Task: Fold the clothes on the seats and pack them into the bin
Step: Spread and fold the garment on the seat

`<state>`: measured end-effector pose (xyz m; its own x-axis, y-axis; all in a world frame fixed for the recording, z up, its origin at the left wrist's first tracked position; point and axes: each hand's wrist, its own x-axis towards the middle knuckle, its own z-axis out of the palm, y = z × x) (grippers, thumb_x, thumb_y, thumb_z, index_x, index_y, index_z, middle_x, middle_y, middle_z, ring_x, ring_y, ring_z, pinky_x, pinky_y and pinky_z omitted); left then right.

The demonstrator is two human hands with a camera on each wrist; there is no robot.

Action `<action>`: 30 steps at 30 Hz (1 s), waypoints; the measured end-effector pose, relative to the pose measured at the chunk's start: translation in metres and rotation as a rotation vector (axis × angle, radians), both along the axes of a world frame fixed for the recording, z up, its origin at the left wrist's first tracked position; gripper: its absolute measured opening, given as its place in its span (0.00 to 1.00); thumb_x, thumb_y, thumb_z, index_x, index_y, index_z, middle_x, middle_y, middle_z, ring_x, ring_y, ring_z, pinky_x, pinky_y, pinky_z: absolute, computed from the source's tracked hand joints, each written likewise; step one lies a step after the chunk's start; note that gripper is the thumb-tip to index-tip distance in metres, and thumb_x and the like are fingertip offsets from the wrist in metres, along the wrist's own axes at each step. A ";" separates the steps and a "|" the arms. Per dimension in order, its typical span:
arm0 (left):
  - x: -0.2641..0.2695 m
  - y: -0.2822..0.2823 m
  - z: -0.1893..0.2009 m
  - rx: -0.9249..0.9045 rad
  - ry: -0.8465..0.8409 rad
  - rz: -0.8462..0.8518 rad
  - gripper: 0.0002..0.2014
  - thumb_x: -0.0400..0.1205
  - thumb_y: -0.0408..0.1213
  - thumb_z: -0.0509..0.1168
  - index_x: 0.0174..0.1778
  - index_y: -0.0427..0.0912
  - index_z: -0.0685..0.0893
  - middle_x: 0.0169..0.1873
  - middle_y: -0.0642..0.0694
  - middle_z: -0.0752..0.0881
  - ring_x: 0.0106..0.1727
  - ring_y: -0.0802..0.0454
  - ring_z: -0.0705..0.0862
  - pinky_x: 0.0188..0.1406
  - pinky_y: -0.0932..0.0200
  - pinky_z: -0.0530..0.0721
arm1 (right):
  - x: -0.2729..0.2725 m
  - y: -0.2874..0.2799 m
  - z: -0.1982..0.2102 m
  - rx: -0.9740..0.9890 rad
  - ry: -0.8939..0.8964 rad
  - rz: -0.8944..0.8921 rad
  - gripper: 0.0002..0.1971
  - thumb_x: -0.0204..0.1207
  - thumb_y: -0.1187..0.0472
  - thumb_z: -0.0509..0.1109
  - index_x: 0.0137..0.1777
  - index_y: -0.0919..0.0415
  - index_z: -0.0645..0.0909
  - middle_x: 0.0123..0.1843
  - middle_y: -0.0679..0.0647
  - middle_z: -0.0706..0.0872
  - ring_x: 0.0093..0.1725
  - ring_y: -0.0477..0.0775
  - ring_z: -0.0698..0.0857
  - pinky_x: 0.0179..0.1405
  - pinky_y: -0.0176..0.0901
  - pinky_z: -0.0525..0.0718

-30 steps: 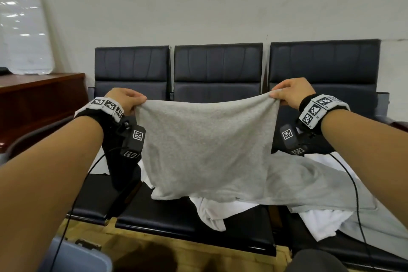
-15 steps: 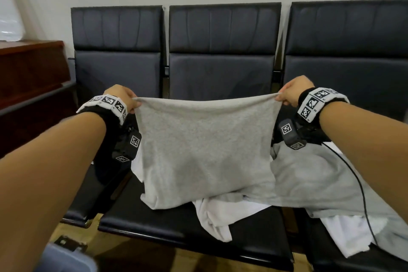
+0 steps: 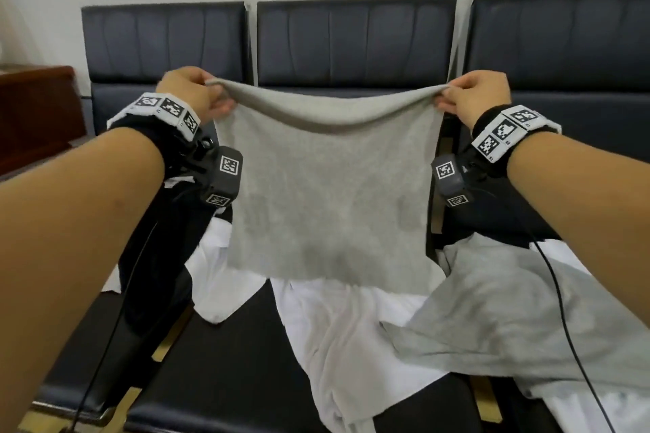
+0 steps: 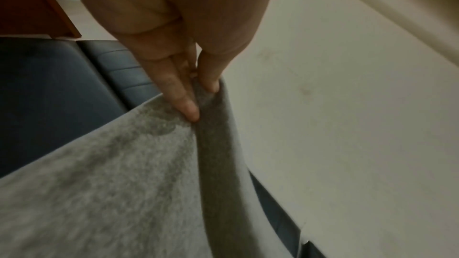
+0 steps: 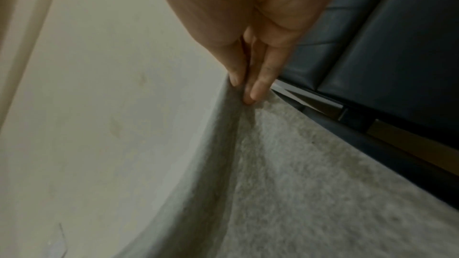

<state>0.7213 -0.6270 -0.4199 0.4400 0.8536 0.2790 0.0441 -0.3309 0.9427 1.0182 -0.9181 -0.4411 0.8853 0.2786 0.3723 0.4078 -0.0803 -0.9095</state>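
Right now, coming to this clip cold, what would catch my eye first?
The grey cloth, held up spread in front of the middle seat, dominates the head view: the left hand and right hand each pinch a top corner. Below it, a white garment lies crumpled on the black seats, with another grey garment piled to the right.

Both forearms extended forward, left hand (image 3: 191, 95) and right hand (image 3: 475, 95) raised level and well apart, fingers (image 4: 182, 97) and thumbs pinched closed.
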 end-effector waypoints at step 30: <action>-0.228 -0.147 -0.214 0.229 1.252 -0.232 0.07 0.76 0.37 0.75 0.48 0.49 0.91 0.43 0.53 0.86 0.54 0.51 0.85 0.52 0.66 0.78 | -0.201 -0.169 -0.190 -1.294 -0.164 0.416 0.04 0.66 0.64 0.81 0.40 0.58 0.91 0.35 0.49 0.87 0.38 0.47 0.83 0.31 0.29 0.76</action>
<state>0.4934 -0.7737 -0.6341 0.6371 0.7105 -0.2988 0.7705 -0.5971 0.2230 0.8172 -1.0874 -0.6314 0.6231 0.7366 -0.2631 0.7052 -0.6746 -0.2184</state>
